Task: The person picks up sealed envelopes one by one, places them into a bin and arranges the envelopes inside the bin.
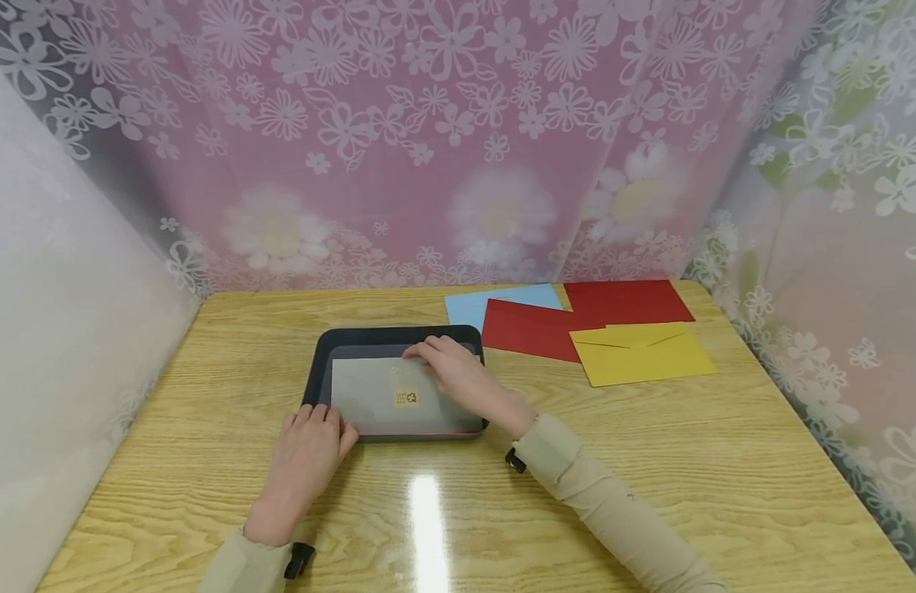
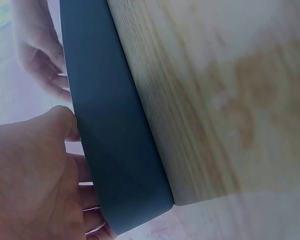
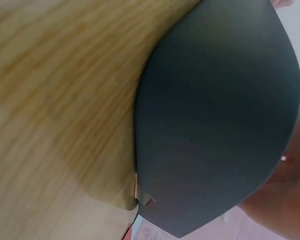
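A dark tray (image 1: 399, 333) sits on the wooden table with a pale grey envelope (image 1: 369, 383) inside it. The envelope bears a small gold sticker (image 1: 406, 398), and a thin red line runs along its front edge. My right hand (image 1: 458, 371) reaches over the tray's right side, fingertips touching the envelope near its back edge. At the front left corner, my left hand (image 1: 306, 449) rests on the tray rim with its fingers bent over the side. In the left wrist view the tray's outer wall (image 2: 110, 115) hides those fingertips. The right wrist view shows mostly the tray wall (image 3: 215, 115).
Behind the tray to the right lie a light blue envelope (image 1: 465, 309), a red envelope (image 1: 528, 329), another red envelope (image 1: 624, 301) and a yellow envelope (image 1: 643, 362), partly overlapping. Floral curtains (image 1: 443, 165) surround the wooden table (image 1: 577, 428).
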Tool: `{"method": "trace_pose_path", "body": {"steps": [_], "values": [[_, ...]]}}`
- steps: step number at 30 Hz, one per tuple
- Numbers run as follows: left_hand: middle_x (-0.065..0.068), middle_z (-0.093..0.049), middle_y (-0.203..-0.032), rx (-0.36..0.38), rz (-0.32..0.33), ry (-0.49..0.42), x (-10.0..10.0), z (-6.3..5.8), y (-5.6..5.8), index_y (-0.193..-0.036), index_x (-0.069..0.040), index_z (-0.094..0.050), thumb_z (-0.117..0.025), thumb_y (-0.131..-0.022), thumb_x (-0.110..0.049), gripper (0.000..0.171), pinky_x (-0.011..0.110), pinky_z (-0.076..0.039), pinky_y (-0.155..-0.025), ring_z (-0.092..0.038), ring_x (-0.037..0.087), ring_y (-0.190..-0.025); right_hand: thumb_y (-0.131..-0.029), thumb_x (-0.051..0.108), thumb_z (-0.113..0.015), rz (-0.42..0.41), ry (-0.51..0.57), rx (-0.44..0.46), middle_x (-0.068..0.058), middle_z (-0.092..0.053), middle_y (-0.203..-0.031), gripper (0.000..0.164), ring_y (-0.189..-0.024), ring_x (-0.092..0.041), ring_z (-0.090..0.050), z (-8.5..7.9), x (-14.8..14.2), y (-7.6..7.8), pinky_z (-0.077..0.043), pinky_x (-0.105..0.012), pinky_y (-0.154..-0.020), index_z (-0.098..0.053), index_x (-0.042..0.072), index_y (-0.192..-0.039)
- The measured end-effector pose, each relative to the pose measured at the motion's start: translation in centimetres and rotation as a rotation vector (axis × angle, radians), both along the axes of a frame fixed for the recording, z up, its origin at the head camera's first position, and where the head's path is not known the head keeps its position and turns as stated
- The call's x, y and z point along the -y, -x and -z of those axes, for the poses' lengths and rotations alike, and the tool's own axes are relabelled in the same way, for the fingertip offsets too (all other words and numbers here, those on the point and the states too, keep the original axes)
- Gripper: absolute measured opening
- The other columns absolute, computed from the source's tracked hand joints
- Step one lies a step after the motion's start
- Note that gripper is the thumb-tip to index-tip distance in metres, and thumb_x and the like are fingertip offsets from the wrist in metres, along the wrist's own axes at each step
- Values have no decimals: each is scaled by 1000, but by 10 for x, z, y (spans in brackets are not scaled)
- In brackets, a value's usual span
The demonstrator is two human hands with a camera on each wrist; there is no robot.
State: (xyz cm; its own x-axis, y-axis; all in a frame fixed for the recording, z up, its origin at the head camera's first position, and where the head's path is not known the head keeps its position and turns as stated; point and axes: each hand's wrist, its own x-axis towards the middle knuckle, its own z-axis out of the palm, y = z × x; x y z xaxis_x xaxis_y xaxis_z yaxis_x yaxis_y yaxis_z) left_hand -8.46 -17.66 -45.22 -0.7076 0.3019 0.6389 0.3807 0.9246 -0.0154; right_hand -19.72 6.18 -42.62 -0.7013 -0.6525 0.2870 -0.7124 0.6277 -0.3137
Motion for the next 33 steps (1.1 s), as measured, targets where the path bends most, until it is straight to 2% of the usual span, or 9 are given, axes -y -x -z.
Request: {"method": "trace_pose_path", "body": {"steps": [4,6,9,14,17,20,23,27,33], "values": [[1,-31,-58,-8,5,-4,0,0,1,-60,-10,-38,-61,-84,-14,34,35,-31,-54,-29,21,-55,-100,21,-63,17,-80,21,-5,-68,-117,28,-104,-23,-63,2,-2,0,-51,-37,-90,-68,12,-126],[1,-30,-58,-9,5,-5,0,0,1,-59,-10,-38,-62,-84,-14,34,35,-31,-54,-30,21,-55,-100,24,-63,20,-93,4,-6,-70,-116,27,-105,-25,-64,2,-5,0,-51,-39,-90,-70,11,-123],[1,-32,-58,-26,9,-4,0,1,2,-59,-11,-38,-61,-84,-15,34,36,-31,-53,-31,22,-54,-99,25,-65,29,-88,-61,-5,-71,-113,22,-101,-24,-64,0,-12,2,-51,-38,-88,-74,13,-115],[1,-31,-57,-40,14,-3,0,1,3,-59,-10,-36,-58,-85,-16,35,35,-31,-53,-31,23,-54,-94,23,-71,55,1,-200,-1,-71,-94,9,-84,-21,-62,-11,-28,1,-49,-34,-76,-74,14,-96],[1,-30,-58,-36,9,0,0,0,3,-59,-10,-36,-58,-85,-16,35,35,-31,-53,-31,23,-54,-92,23,-74,75,44,-289,-1,-70,-85,11,-75,-19,-60,-18,-41,1,-48,-33,-73,-72,12,-90],[1,-30,-58,-40,12,3,0,-1,2,-59,-9,-37,-59,-83,-16,34,35,-31,-53,-31,22,-54,-92,24,-73,110,61,-340,-2,-69,-82,15,-73,-20,-58,-23,-58,5,-48,-33,-71,-71,10,-89],[1,-31,-57,-49,16,5,0,-1,2,-58,-9,-37,-59,-83,-16,33,34,-31,-52,-31,22,-53,-93,25,-73,164,63,-333,-3,-70,-85,16,-78,-22,-60,-26,-79,9,-50,-34,-72,-72,9,-91],[1,-31,-57,-48,20,7,0,0,1,-58,-10,-37,-58,-83,-16,34,33,-29,-52,-30,21,-53,-93,24,-73,251,42,-282,-6,-70,-92,16,-85,-26,-62,-27,-112,14,-52,-38,-75,-72,9,-97],[0,-30,-58,-32,16,5,0,-1,1,-58,-10,-37,-58,-84,-16,34,32,-29,-52,-30,21,-53,-96,23,-69,343,-35,-168,-11,-70,-102,19,-95,-32,-62,-16,-154,10,-52,-45,-83,-72,7,-104]]}}
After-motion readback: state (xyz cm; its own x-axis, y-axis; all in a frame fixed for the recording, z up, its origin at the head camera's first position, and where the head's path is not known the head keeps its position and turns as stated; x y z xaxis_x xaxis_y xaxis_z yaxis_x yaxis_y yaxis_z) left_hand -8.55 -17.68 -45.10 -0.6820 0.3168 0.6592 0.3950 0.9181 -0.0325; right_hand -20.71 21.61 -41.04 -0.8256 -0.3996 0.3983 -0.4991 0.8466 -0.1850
